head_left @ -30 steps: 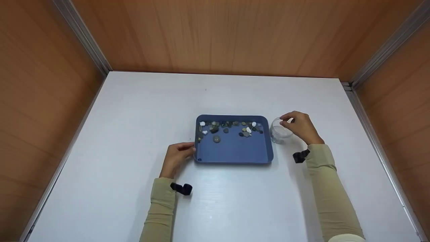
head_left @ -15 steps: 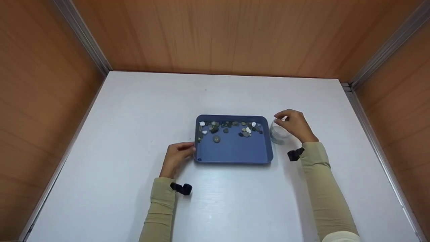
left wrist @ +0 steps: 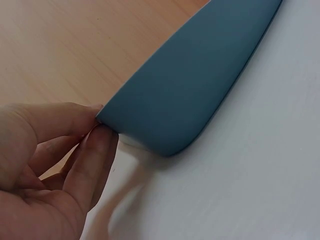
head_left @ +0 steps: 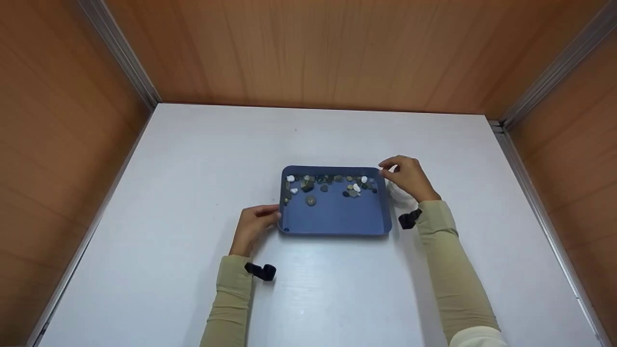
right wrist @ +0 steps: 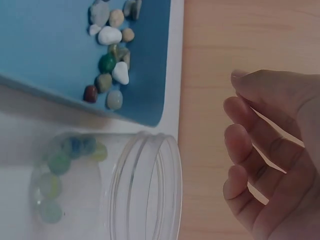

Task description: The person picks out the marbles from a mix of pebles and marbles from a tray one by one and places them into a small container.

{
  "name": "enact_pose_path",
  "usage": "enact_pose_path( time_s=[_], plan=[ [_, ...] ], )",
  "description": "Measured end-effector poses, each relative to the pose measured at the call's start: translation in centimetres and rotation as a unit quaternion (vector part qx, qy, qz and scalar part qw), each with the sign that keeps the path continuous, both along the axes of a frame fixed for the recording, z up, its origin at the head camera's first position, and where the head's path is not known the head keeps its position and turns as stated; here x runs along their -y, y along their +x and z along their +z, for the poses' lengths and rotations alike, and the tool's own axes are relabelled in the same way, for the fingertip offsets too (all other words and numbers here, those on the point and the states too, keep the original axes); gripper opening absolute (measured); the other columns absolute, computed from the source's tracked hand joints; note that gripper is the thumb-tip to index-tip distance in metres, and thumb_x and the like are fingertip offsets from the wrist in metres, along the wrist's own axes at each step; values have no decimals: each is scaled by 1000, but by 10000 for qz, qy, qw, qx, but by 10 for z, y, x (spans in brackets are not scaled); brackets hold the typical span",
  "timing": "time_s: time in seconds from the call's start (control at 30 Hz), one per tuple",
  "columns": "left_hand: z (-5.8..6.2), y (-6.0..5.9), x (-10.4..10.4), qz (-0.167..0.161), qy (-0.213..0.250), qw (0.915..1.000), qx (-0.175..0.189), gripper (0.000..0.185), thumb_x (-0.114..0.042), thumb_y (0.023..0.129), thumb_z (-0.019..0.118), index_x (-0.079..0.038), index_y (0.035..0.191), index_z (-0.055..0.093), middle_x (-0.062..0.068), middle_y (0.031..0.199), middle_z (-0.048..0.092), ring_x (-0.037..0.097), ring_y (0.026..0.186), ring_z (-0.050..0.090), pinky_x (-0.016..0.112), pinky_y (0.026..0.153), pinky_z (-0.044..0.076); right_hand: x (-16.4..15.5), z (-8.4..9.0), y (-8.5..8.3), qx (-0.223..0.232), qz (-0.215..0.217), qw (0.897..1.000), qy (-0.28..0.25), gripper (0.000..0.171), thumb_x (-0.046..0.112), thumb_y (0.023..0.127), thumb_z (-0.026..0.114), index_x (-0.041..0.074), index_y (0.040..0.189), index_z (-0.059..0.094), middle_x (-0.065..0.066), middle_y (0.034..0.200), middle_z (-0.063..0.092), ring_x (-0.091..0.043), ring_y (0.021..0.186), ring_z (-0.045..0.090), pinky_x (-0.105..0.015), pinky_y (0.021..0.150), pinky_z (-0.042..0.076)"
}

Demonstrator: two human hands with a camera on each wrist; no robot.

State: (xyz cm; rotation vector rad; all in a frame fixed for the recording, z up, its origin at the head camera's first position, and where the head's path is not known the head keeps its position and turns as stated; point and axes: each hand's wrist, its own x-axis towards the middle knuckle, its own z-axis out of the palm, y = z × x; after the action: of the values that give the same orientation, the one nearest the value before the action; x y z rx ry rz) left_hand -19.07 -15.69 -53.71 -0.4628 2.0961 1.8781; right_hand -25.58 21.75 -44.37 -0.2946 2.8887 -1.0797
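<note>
A blue tray (head_left: 342, 217) lies on the table with several pebbles (head_left: 355, 188) and small stones, mostly along its far side. At the tray's left edge, my left hand (head_left: 253, 226) pinches the rim (left wrist: 125, 100) between thumb and fingers. My right hand (head_left: 409, 178) hovers by the tray's far right corner, over the clear jar (head_left: 400, 197) that it partly hides. In the right wrist view, that hand (right wrist: 265, 150) has loosely bent fingers with nothing between them. The uncapped jar (right wrist: 115, 185) holds several glass marbles (right wrist: 59, 162) at its bottom.
The white table (head_left: 217, 159) stretches around the tray on all sides. Wooden panels (head_left: 308, 53) wall it at the back and both sides. A small dark bead (head_left: 286, 229) lies in the tray's near left corner.
My right hand has moved left, from above the jar to the tray's far right corner. My left hand stays at the tray's edge, and the tray and stones look unmoved.
</note>
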Motion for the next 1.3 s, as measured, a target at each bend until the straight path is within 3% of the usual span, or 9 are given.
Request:
enact_pose_path(
  time_s=[0.37,0.57,0.87,1.3],
  plan=[
    [2,2,2,-50,-52,10000,-4,30,-8,82,72,-7,112,71,12,116,67,20,104,63,32,91,52,22,-4,-5,90,81,9999,-113,25,15,91,67,3,112,69,-15,108,68,-26,88,60,-36,73,51],
    [1,1,2,-66,-33,9999,98,30,-9,83,72,-7,113,71,12,117,67,21,106,62,33,93,51,35,-8,-8,222,154,9993,-268,25,13,90,67,2,113,69,-16,111,67,-28,97,63,-40,80,53],
    [0,2,3,-46,-35,9999,-102,29,-8,83,72,-5,112,71,13,114,68,18,100,64,31,88,53,52,-12,-15,375,294,9983,-343,27,14,90,67,1,113,69,-16,114,66,-30,102,64,-42,85,53],
    [-1,2,2,-69,-119,9999,-90,29,-10,83,73,-7,111,72,11,115,68,19,102,63,31,89,52,72,-27,-25,503,602,9962,-371,28,12,90,66,-1,114,68,-17,110,67,-29,95,65,-41,81,53]
  ],
)
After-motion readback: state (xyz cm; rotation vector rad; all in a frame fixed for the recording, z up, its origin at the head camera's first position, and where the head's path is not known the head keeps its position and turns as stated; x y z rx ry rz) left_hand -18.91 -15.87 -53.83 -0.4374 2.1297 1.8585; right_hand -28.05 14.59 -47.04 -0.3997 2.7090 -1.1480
